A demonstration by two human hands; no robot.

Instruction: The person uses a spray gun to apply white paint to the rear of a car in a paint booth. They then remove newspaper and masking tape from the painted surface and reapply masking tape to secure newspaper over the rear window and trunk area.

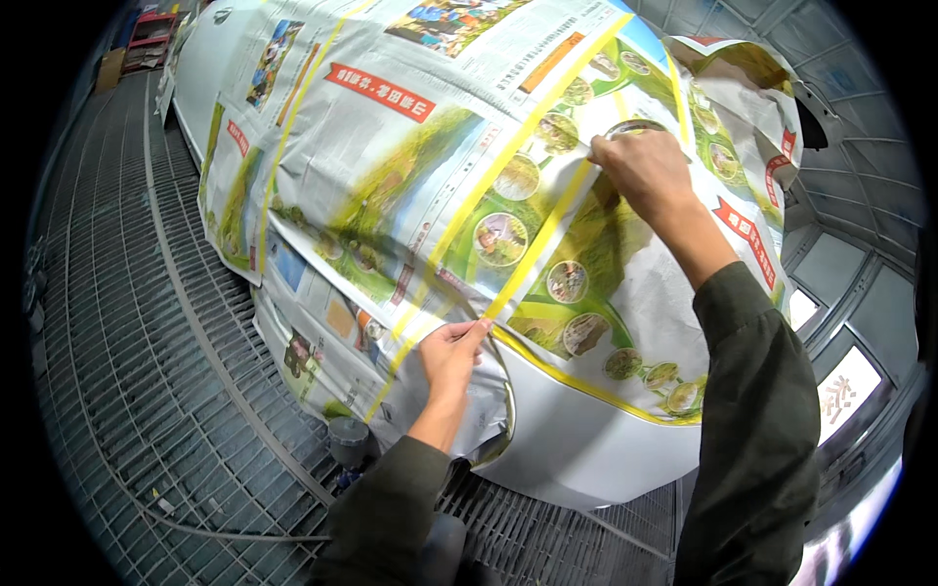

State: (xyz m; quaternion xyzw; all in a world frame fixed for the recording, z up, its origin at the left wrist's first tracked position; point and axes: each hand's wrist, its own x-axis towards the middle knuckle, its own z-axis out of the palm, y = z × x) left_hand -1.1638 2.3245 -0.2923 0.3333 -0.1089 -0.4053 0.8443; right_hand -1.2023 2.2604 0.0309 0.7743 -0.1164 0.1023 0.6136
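A white car body (576, 435) is largely covered with printed newspaper sheets (391, 186), held down by yellow masking tape. One strip of yellow masking tape (542, 244) runs slantwise between my two hands over a green printed sheet. My left hand (451, 366) is closed in a pinch on its lower end, beside the uncovered white panel. At its upper end my right hand (645, 171) is closed in a fist. A curved edge shows just beyond that fist; whether it is the tape roll I cannot tell. I also cannot tell whether the strip touches the sheet along its length.
Metal floor grating (147, 342) lies along the left and below. A grey cup-shaped thing (348, 439) stands low near my left forearm, with a hose (234, 535) across the grating. A red shelf (149, 41) is at the far left; panelled walls (870, 195) rise on the right.
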